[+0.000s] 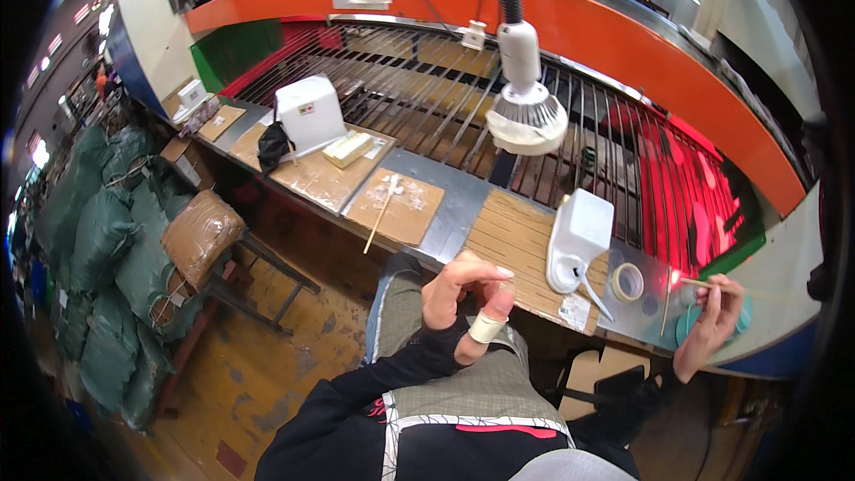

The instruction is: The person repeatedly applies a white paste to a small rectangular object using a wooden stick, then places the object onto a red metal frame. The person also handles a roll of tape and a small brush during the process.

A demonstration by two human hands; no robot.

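Note:
My left hand [465, 301] is in front of the bench edge, with its index finger and thumb brought together. Whatever lies between those fingertips is too small to make out. A band of white tape [485, 328] wraps the thumb. Out to the right, my right hand [711, 322] pinches a thin stick [696, 283] above a teal container [743, 319], which the hand partly covers. Another thin stick [666, 305] is just left of that hand, near a roll of tape [626, 282]. Between my hands stands a white device [581, 233] on a corrugated cardboard sheet [506, 245].
A lamp [525, 116] hangs over the bench. Behind runs a rack of metal bars [427, 98] beneath an orange panel [614, 62]. Leftward lie a cardboard piece [419, 218] with a white-tipped stick [381, 218], a white box [309, 116] and stacked green sacks [102, 240].

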